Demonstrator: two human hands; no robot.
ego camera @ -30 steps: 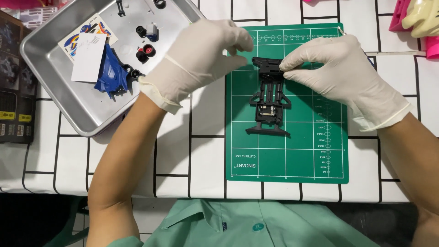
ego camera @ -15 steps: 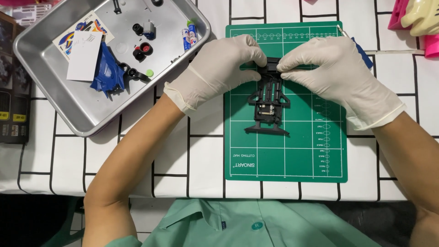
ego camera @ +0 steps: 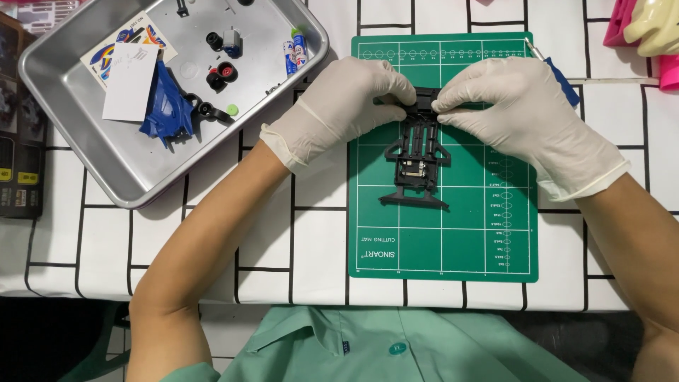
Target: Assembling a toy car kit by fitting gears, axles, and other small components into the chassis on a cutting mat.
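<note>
Since a second ago the left hand point(ego camera: 346, 106) has drawn in from the mat's left edge, so both gloved hands now meet at the far end of the black toy car chassis point(ego camera: 417, 159); the view has also shifted, pushing the metal tray point(ego camera: 92, 163) further up and left. The chassis lies lengthwise on the green cutting mat point(ego camera: 453, 240), its near end flat and untouched. The left hand comes in from the left, wrist low, fingers curled narrow and pinching the chassis's far left corner. The right hand point(ego camera: 516, 117) mirrors it from the right (thumb and forefinger closed on the far right corner). In the tray lie a blue car body shell point(ego camera: 166, 106), a white card point(ego camera: 131, 81) and small black wheels point(ego camera: 219, 71).
</note>
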